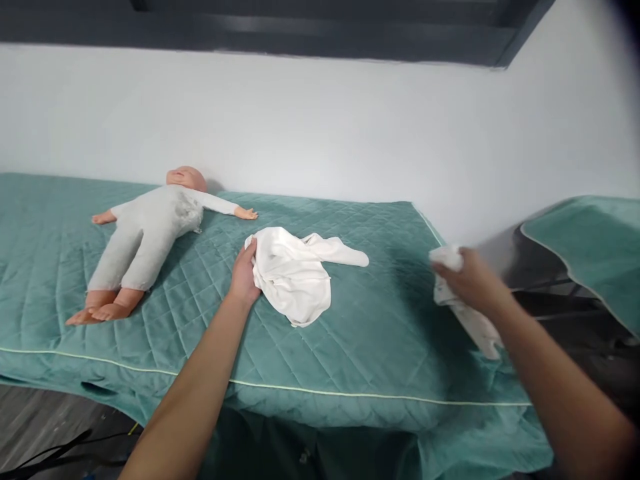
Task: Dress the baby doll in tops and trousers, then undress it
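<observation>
Two bare forearms [203, 380] reach in from the near side towards the garment [293, 273]. Nearest, to the lower left of the garment, dark cables [65, 445] show by the floor [25, 413], cut off at the edge of view. Beneath the garment spreads a green quilt [360, 347]; it drapes over the front, so whatever bears it is hidden.

The left hand [244, 275] holds the garment's left edge, thumb uppermost; its fingers are mostly out of sight, so how firmly they pinch cannot be told. That hold probably steadies the limp fabric. The garment lies crumpled, one sleeve-like length pointing right, and its folds hide its full shape. Well to the right of the garment, the right hand [464, 277] is closed round a bunched white cloth [470, 320], gripped near the top, so the rest trails downward. Blur softens both, and whether the lower end touches the quilt is unclear.

Behind and left of the garment, a doll [150, 217] lies on its back, a placement that likely leaves both hands room. A frayed patch marks its side. Far right of the garment, green fabric [595, 247] hangs over something dark, shadowed and cropped. Behind the garment rises a white wall [320, 127], topped by a dark beam [300, 33].
</observation>
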The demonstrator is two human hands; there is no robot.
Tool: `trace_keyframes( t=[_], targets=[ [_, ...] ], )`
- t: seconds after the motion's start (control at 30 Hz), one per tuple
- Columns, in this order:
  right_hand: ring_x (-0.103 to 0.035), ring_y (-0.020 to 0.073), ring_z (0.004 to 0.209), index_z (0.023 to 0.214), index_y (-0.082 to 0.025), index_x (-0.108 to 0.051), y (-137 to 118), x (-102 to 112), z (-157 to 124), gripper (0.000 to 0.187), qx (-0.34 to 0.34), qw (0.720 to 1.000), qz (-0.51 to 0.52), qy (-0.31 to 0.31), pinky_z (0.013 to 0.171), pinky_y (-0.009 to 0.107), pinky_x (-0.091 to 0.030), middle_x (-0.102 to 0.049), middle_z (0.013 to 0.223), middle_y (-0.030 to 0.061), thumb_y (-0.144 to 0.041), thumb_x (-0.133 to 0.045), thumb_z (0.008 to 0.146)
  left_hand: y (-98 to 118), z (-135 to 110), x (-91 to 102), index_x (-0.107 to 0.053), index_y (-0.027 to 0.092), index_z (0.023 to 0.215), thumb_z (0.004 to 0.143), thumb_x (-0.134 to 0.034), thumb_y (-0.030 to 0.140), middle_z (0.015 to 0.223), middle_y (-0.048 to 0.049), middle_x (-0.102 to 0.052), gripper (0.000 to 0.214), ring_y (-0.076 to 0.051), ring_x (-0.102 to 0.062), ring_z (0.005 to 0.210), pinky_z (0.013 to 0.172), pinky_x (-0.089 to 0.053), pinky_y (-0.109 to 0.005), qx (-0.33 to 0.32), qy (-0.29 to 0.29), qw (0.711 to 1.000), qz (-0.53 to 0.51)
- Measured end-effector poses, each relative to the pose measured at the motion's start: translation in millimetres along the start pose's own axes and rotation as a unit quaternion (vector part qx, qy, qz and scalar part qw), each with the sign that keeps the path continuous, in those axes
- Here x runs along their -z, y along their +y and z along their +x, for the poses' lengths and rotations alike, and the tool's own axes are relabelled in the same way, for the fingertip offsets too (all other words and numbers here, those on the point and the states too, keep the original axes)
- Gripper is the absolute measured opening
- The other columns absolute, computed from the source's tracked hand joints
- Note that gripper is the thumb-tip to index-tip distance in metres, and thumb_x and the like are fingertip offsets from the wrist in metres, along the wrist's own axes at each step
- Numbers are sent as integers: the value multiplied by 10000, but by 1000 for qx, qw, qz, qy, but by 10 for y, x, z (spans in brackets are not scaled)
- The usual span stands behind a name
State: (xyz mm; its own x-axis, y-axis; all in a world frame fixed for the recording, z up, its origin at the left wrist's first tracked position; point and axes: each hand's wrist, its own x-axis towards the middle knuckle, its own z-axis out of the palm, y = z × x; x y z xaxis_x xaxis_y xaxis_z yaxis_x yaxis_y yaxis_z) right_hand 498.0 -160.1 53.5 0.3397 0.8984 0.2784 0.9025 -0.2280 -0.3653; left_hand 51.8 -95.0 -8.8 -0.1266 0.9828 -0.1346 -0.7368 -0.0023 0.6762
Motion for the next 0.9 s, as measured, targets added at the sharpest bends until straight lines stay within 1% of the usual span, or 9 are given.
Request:
trace_keyframes(
  t=[0.03, 0.1, 0.2, 0.37, 0.5, 0.57, 0.67, 0.8, 0.9],
  targets=[
    [-665, 409, 1052, 1322, -52, -587, -28, -128, -75, 634, -10, 1000, -24, -17, 856, 496, -487, -667, 1160, 306, -512, -635, 889, -3, 0, 4, -700, 187, 1009, 792, -796, 335, 950, -7, -764, 280, -184, -725, 931, 900, -565, -299, -1, 1, 1000, 3],
    [-613, 418, 1148, 1382, -75, -539, -111, -347, -216, 588, -24, 991, -131, -11, 896, 497, -466, -623, 1252, 288, -499, -464, 981, -7, -3, 11, -703, 183, 1005, 791, -795, 327, 947, -12, -769, 275, -188, -729, 933, 913, -568, -308, 0, 7, 1000, 8],
    [-586, 409, 1155, 1409, -100, -508, -182, -479, -322, 581, -19, 982, -185, 1, 885, 482, -470, -605, 1266, 260, -494, -378, 1002, -10, -9, 17, -710, 176, 991, 789, -794, 312, 938, -14, -775, 257, -190, -736, 924, 939, -569, -324, -1, 13, 1000, 15],
    [-565, 386, 1154, 1450, -131, -464, -172, -387, -323, 578, -11, 985, -171, 0, 909, 508, -474, -581, 1306, 245, -469, -395, 986, -25, -14, 26, -722, 179, 1004, 772, -805, 307, 971, -22, -787, 277, -196, -745, 957, 972, -565, -327, -13, 6, 1000, 22],
    [-481, 390, 1305, 1493, -141, -412, -253, -341, -398, 601, 37, 982, -184, 27, 1014, 540, -441, -480, 1491, 219, -426, -447, 965, -31, -30, 35, -725, 180, 984, 764, -807, 287, 948, -21, -792, 258, -193, -748, 931, 956, -576, -325, -18, 14, 1000, 20],
    [-453, 393, 1351, 1528, -140, -377, -289, -332, -459, 613, 56, 981, -187, 15, 1043, 540, -436, -434, 1557, 190, -407, -421, 978, -22, -48, 41, -722, 175, 993, 758, -809, 276, 965, -30, -793, 271, -198, -750, 931, 954, -578, -329, -14, 12, 1000, 19],
    [-535, 398, 1272, 1572, -161, -338, -288, -310, -569, 616, 43, 982, -183, -19, 978, 531, -490, -434, 1573, 166, -373, -365, 994, 2, -81, 54, -721, 171, 1015, 762, -802, 255, 1001, -43, -794, 279, -205, -751, 948, 956, -577, -333, -11, 10, 1000, 13],
    [-615, 402, 1152, 1593, -175, -325, -248, -273, -739, 632, 38, 981, -190, 6, 928, 560, -516, -448, 1560, 186, -356, -368, 989, 31, -141, 84, -713, 153, 1056, 767, -790, 232, 1065, -68, -787, 310, -208, -745, 963, 953, -578, -345, -4, 3, 1000, 4],
    [-590, 417, 1211, 1595, -181, -322, -252, -263, -839, 628, 34, 982, -184, 19, 972, 583, -497, -433, 1572, 199, -355, -373, 994, 47, -201, 104, -702, 148, 1080, 755, -792, 228, 1082, -75, -781, 347, -206, -744, 948, 935, -580, -346, 1, 3, 1000, 10]
  ],
)
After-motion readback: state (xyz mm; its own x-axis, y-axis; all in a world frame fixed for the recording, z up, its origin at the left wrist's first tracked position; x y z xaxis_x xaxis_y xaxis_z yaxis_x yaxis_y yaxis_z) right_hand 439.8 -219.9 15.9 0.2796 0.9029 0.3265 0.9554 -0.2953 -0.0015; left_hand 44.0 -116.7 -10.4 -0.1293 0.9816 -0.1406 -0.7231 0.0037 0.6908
